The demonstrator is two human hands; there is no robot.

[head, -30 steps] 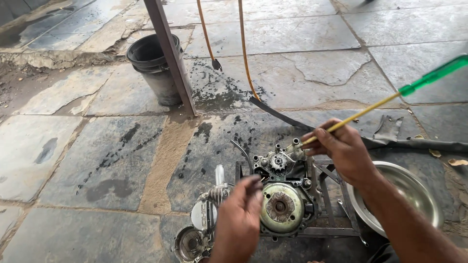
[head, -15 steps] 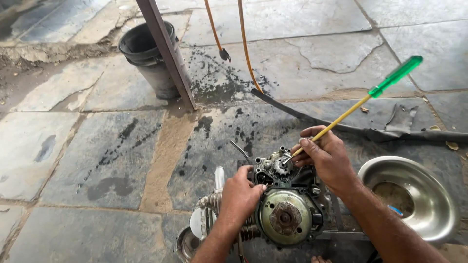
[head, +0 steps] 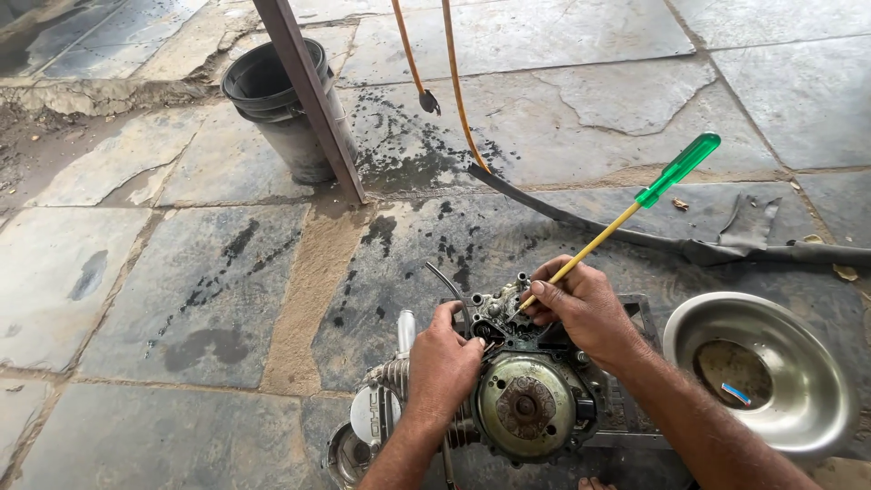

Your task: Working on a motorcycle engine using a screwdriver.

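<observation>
Head view: a greasy grey metal motorcycle engine (head: 508, 390) with a round flywheel on its side sits on the stained stone-slab floor (head: 181, 299), low in the middle of the picture, between the person's two arms. The right hand (head: 585, 308) is closed around the shaft of a long screwdriver with a yellow shank and a translucent green handle (head: 635, 204); the tip is down among the small gears and bolts at the top of the engine, and the handle slants up and to the right. The left hand (head: 445, 363) is wrapped over the engine's upper left side, fingers curled on the casing, steadying it.

To do this well, as I judge it, the left hand should keep the engine from rocking while the tip is seated squarely, and force should run along the shank rather than sideways, since oily parts let a tip slip toward the fingers close by.

A shallow round steel bowl (head: 762, 372) lies just to the right of the engine. A black plastic bucket (head: 281, 109) stands well behind, beside a slanted rusty metal post (head: 313, 100), and a dark rubber strip (head: 590, 222) crosses the floor.

Against the picture half a second ago, the screwdriver leans a little steeper and both hands sit slightly higher on the engine; the bowl, bucket and post are unchanged apart from the camera's shift.
</observation>
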